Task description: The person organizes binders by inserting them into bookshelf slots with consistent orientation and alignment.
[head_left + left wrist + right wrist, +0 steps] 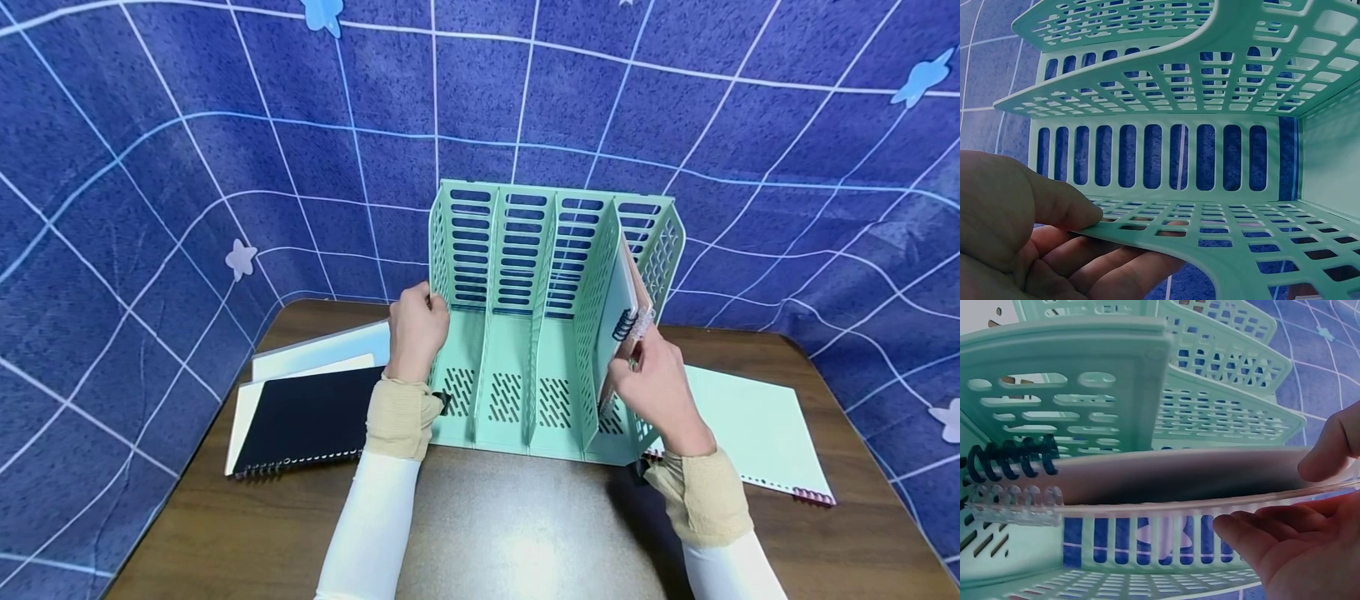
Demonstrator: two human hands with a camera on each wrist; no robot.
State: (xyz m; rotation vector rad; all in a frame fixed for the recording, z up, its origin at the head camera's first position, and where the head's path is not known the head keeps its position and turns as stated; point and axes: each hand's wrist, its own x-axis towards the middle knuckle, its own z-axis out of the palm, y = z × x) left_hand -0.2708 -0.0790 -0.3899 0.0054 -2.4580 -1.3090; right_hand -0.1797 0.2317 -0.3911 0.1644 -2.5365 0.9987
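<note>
A mint-green file rack (512, 333) with upright dividers stands on the table. My left hand (417, 327) grips the edge of its left side wall, thumb inside and fingers outside, as the left wrist view (1079, 231) shows. In the rightmost compartment, a pale notebook with dark rings (617, 312) leans beside a pinkish notebook with clear rings (639, 283). My right hand (660, 379) holds the clear-ringed notebook by its edge. In the right wrist view, the thumb is above that notebook (1147, 511) and the fingers are below it.
Left of the rack, a black spiral notebook (307, 412) overlaps a cream one (246, 417) and a light-blue one (322, 348). A pale green notebook with red rings (757, 425) lies to the right. A blue patterned cloth (375, 150) hangs behind the wooden table (510, 517).
</note>
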